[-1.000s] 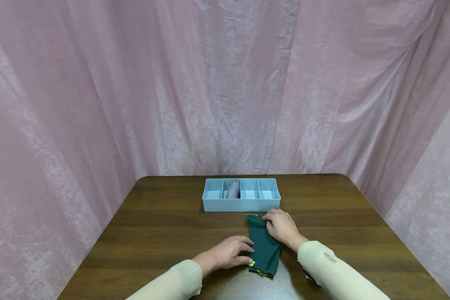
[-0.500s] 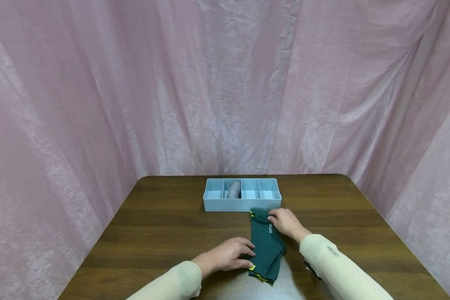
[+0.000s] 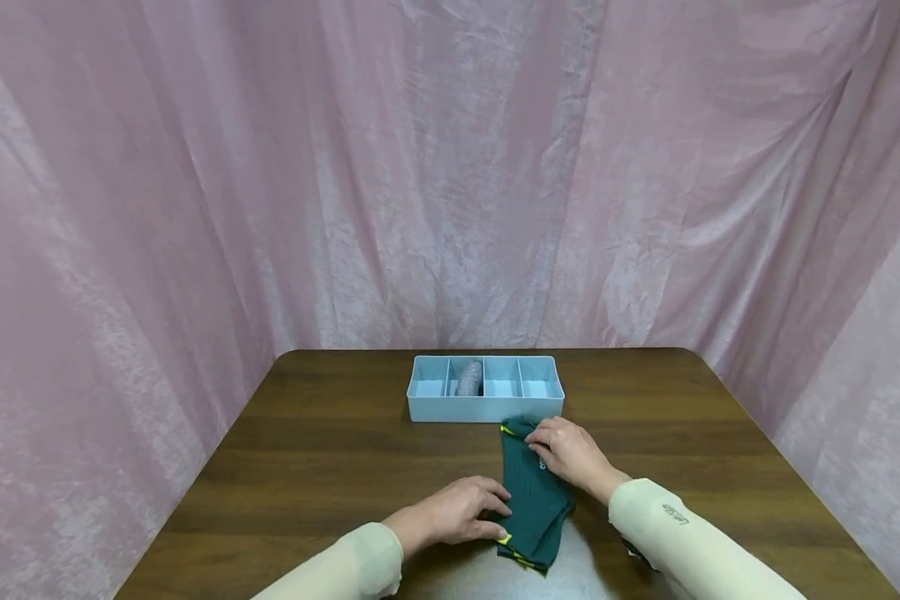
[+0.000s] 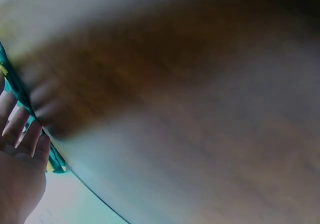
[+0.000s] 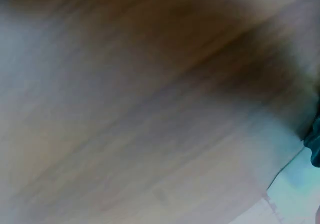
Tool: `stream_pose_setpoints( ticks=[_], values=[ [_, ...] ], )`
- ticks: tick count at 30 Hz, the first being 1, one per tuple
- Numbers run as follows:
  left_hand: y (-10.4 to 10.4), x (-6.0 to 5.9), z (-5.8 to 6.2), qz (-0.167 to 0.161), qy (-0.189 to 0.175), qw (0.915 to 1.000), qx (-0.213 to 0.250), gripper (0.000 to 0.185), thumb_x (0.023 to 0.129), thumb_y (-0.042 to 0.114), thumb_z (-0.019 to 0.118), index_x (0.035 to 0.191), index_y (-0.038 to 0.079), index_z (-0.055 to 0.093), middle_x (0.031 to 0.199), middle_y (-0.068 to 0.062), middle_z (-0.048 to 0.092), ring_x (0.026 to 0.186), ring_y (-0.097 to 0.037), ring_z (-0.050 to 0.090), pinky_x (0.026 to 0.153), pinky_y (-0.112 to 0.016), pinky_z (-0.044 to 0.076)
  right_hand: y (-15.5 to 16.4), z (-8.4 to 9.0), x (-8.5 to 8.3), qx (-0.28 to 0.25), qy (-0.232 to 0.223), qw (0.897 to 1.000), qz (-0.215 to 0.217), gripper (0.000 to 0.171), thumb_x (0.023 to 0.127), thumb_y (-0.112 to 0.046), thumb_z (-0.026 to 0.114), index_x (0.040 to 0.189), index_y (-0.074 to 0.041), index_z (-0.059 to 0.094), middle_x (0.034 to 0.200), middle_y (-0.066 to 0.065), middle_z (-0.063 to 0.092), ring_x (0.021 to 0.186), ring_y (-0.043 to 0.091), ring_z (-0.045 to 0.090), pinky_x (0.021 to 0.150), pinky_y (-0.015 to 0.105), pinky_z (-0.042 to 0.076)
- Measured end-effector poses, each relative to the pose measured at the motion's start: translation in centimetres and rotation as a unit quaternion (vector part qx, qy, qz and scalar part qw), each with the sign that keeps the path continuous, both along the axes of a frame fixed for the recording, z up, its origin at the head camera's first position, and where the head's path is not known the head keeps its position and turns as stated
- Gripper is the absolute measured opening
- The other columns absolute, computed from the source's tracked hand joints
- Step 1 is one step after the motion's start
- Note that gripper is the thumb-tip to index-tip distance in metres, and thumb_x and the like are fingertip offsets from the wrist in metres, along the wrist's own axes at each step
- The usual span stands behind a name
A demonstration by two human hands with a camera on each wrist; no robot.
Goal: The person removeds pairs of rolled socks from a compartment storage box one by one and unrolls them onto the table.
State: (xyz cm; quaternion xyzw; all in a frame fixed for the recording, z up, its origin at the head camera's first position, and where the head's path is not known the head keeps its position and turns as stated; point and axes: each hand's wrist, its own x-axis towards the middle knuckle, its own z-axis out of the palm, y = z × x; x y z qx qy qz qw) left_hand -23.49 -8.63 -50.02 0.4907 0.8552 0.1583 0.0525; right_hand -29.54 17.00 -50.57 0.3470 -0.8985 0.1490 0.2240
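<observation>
Socks [image 3: 534,500], dark green with yellow trim, lie folded on the brown worktop [image 3: 330,467] in the head view, near the person and just right of centre, their long side running from near to far. The left hand [image 3: 461,510] rests at the near left edge of the socks, its fingers [image 3: 495,505] fairly straight and laid on the fabric. The right hand [image 3: 566,454] lies on the far end of the socks, fingers bent down onto the fabric; whether they pinch it cannot be told. Both forearms wear pale sleeves [image 3: 682,542]. Just beyond the socks stands a light blue tray [image 3: 483,410] with four compartments; a grey rolled item [image 3: 468,379] sits in the second compartment from the left. Pink cloth [image 3: 450,167] hangs behind and on both sides of the worktop.

In the left wrist view, heavily blurred, the left hand [image 4: 20,179] shows at the lower left with its fingers straight and close together against a strip of the green socks [image 4: 20,91]; the worktop [image 4: 200,108] fills the rest.

In the right wrist view, also blurred, the worktop [image 5: 150,83] takes nearly the whole picture, and a dark scrap of the socks [image 5: 314,144] shows at the right edge. The hand's fingers cannot be made out here.
</observation>
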Motion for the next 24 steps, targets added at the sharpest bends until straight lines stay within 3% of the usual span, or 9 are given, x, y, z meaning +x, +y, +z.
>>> stream_pose_setpoints(
  ticks=[3, 10, 19, 24],
  values=[
    [0.0, -0.1, 0.0, 0.002, 0.001, 1.0, -0.004, 0.031, 0.097, 0.034, 0.065, 0.119, 0.015, 0.073, 0.13, 0.001, 0.061, 0.122, -0.012, 0.054, 0.102, -0.027, 0.042, 0.3, -0.1, 0.1, 0.047, -0.012, 0.999, 0.013, 0.019, 0.089, -0.013, 0.074, 0.106, -0.007, 0.075, 0.106, 0.007, 0.067, 0.099, 0.024, 0.063, 0.086, 0.042, 0.053],
    [0.0, 0.0, -0.1, 0.006, -0.011, 0.9998, -0.016, 0.032, 0.096, 0.036, 0.066, 0.12, 0.016, 0.073, 0.131, 0.003, 0.06, 0.122, -0.011, 0.053, 0.102, -0.028, 0.043, 0.3, 0.2, 0.4, 0.111, -0.102, 0.988, -0.014, 0.044, 0.093, -0.018, 0.071, 0.131, 0.0, 0.061, 0.129, 0.019, 0.058, 0.117, 0.036, 0.056, 0.096, 0.053, 0.047],
    [0.0, 0.0, -0.3, -0.006, 0.0, 1.0, -0.006, 0.031, 0.097, 0.035, 0.065, 0.12, 0.016, 0.073, 0.131, 0.002, 0.06, 0.123, -0.012, 0.053, 0.102, -0.028, 0.042, -1.0, 1.5, 0.4, 0.189, -0.229, 0.953, -0.054, 0.047, 0.098, -0.016, 0.058, 0.144, -0.011, 0.052, 0.149, 0.016, 0.043, 0.133, 0.038, 0.043, 0.103, 0.055, 0.041],
    [0.5, 0.2, 0.1, 0.02, 0.009, 0.9997, -0.015, 0.028, 0.096, 0.038, 0.065, 0.113, 0.019, 0.075, 0.126, 0.005, 0.063, 0.118, -0.01, 0.055, 0.1, -0.032, 0.044, -1.4, 1.6, 0.2, 0.186, -0.265, 0.943, -0.079, 0.048, 0.098, -0.016, 0.057, 0.146, -0.016, 0.052, 0.152, 0.013, 0.041, 0.136, 0.036, 0.039, 0.103, 0.057, 0.039]
  ],
)
